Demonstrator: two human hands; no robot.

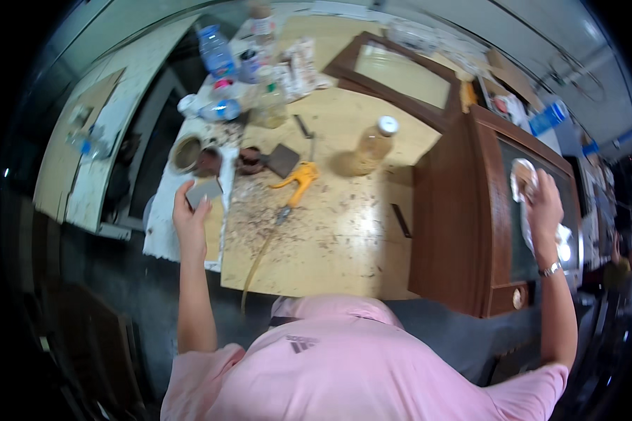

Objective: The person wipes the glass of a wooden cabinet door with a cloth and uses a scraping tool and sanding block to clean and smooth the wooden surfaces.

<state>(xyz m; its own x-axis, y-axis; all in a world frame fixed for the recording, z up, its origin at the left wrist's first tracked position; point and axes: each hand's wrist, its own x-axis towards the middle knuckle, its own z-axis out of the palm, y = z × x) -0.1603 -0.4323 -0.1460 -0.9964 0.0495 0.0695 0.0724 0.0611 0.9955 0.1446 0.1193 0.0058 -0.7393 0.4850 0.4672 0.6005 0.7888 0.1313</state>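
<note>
My left hand is closed on a small flat grey piece, gripped between thumb and fingers. It is above the white-covered left side of the table, close to an open round tin. My right hand grips a crumpled white cloth, possibly paper, in front of the dark glass door of a brown wooden cabinet. Whether the cloth presses on the glass is hard to tell. An orange air blow gun with a thin hose lies on the wooden table between my hands.
A white-capped jar of brownish liquid stands mid-table. Several plastic bottles, including a blue-tinted bottle, crowd the far left. At the back lies a brown framed panel. Brown shavings and a dark flat block are left of centre.
</note>
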